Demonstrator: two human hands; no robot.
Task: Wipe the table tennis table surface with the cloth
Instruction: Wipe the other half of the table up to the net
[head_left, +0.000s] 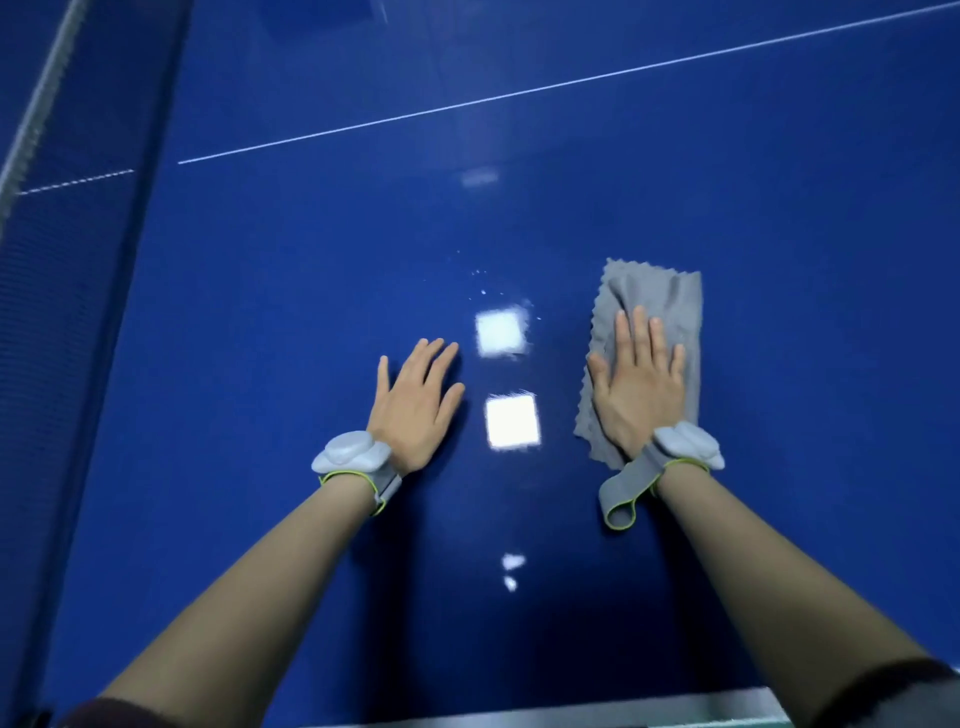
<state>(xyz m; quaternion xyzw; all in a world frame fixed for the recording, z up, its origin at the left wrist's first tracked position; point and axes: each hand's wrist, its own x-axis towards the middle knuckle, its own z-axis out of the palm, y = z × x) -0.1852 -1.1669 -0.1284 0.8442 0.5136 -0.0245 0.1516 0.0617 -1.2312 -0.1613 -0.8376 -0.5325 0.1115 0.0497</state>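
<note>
Grey cloth (655, 332) pressed flat on blue table (779, 208) by right hand (638, 387) (fingers straight), left hand (415, 402) laid flat, empty, beside it, net (36, 104) seen far left

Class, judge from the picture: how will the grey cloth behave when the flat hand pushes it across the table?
The grey cloth looks thin and floppy: it wrinkles ahead of the right hand, so it may bunch. The blue table shines with reflections, so the cloth probably slides easily.

1 head view — looking steeply down, close over the blue table (311, 270).
</note>
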